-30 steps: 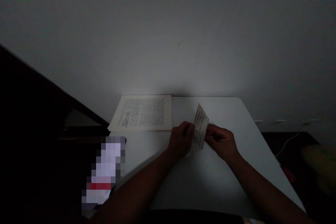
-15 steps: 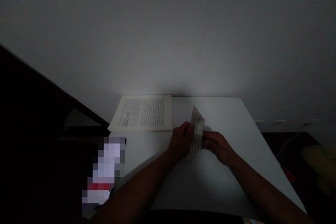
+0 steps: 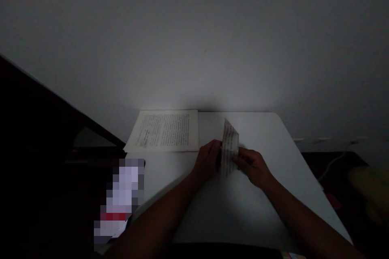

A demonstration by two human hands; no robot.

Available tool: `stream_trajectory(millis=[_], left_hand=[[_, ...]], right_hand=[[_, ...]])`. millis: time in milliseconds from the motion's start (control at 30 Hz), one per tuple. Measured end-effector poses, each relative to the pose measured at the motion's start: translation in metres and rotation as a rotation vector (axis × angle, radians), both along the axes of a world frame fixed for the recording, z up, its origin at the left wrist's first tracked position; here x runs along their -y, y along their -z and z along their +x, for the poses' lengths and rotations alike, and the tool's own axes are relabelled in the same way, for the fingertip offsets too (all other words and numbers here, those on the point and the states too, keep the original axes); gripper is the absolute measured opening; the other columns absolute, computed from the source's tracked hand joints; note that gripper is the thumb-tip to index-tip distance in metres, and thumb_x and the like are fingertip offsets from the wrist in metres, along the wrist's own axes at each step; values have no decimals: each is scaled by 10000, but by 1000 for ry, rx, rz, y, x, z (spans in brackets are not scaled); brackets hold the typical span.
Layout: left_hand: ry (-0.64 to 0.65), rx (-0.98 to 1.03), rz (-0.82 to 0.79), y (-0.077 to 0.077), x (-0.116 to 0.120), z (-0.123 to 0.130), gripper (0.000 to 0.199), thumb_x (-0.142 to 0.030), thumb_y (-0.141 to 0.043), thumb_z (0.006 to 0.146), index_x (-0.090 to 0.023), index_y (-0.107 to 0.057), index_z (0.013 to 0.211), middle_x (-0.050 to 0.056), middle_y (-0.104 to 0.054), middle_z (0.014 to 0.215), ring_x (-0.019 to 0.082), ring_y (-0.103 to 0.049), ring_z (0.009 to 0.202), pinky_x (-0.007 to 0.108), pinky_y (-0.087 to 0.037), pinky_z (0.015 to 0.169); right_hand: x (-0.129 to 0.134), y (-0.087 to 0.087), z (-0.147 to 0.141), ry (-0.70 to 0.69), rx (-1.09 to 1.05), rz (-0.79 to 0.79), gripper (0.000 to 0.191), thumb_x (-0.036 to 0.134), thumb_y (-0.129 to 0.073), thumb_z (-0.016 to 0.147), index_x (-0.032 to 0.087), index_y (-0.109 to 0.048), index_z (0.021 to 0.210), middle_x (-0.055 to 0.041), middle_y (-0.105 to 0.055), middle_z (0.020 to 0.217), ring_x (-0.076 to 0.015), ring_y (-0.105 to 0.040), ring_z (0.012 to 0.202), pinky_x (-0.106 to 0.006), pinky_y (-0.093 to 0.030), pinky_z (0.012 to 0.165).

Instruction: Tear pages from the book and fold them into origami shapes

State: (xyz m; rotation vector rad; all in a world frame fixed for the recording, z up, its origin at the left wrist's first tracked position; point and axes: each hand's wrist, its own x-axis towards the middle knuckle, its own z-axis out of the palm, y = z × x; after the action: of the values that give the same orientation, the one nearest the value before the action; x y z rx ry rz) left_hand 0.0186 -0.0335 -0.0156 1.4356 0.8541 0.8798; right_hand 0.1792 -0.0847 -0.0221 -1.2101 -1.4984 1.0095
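Above the white table I hold a folded sheet of printed paper [image 3: 230, 145], upright, with a pointed top and slanted ends. My right hand [image 3: 254, 166] pinches its right edge, thumb on the near face and fingers behind. At the left edge, my left hand [image 3: 207, 158] is closed against the paper; its fingertips are partly hidden. Left of my hands, a stack of printed pages [image 3: 170, 131] lies flat at the back of the table, print facing up.
A phone-like lit screen, blurred by pixel blocks [image 3: 123, 194], stands at the table's left edge. The white table [image 3: 255, 125] meets a grey wall [image 3: 194, 48]. Right of it are a pale cable [image 3: 331, 164] and a dim yellowish thing [image 3: 369, 190].
The folded paper has turned to show more of its face and shifted slightly right. My right thumb has come onto its near face; my left thumb has moved off it to the left edge.
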Motion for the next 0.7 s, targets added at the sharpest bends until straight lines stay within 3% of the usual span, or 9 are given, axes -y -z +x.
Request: stream_trajectory(millis=[167, 333, 533, 700], left_hand=[[49, 156, -145, 5, -2, 0, 417, -531, -451, 845, -133, -568, 887, -47, -473, 506, 70, -393, 362, 194, -293, 363], [77, 202, -144, 7, -3, -1, 361, -479, -522, 829, -125, -585, 860, -47, -477, 510, 62, -412, 373, 185, -314, 366], [141, 264, -210, 7, -6, -1, 371, -495, -557, 792, -125, -563, 774, -35, -505, 511, 64, -428, 367, 192, -331, 363], [79, 246, -199, 4, -5, 1, 394, -520, -585, 764, -132, -541, 706, -45, -479, 496, 52, -406, 365, 185, -313, 359]], right_hand=[[-2, 4, 2, 5, -186, -75, 281, 408, -582, 824, 159, -687, 901, -24, -559, 681, -133, -517, 567, -263, -491, 489], [-5, 12, 5, -49, -292, -124, 290, 410, -592, 817, 181, -686, 968, -43, -623, 746, -164, -568, 623, -300, -508, 552], [-4, 7, 5, -119, -393, -182, 285, 384, -616, 797, 184, -706, 978, -76, -692, 892, -239, -638, 847, -396, -506, 779], [-4, 2, 3, -127, -482, -230, 293, 379, -662, 744, 170, -721, 940, -89, -710, 885, -263, -652, 875, -418, -513, 785]])
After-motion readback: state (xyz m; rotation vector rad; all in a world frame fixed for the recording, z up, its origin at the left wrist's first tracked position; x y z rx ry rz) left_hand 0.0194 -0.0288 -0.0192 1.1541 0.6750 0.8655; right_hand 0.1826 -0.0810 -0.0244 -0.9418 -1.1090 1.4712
